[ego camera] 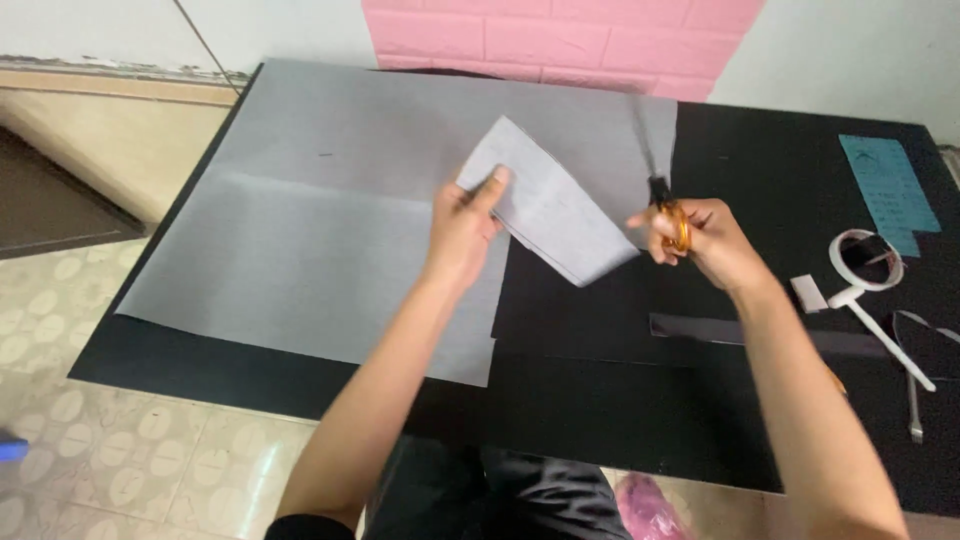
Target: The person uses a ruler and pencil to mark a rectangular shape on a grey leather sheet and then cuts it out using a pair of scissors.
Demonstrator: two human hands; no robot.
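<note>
Head view: left hand (462,228) pinches the cut grey sheet piece (553,205), long axis slanting down toward the right hand (700,243), which is closed around orange-handled scissors (664,200) just beside its edge, above the black counter (760,420).

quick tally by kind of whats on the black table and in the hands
Grey sheet: 1
Cut grey piece, in left hand: 1
Scissors, in right hand: 1
Blue paper: 1
Tape roll: 1
Total: 5
</note>
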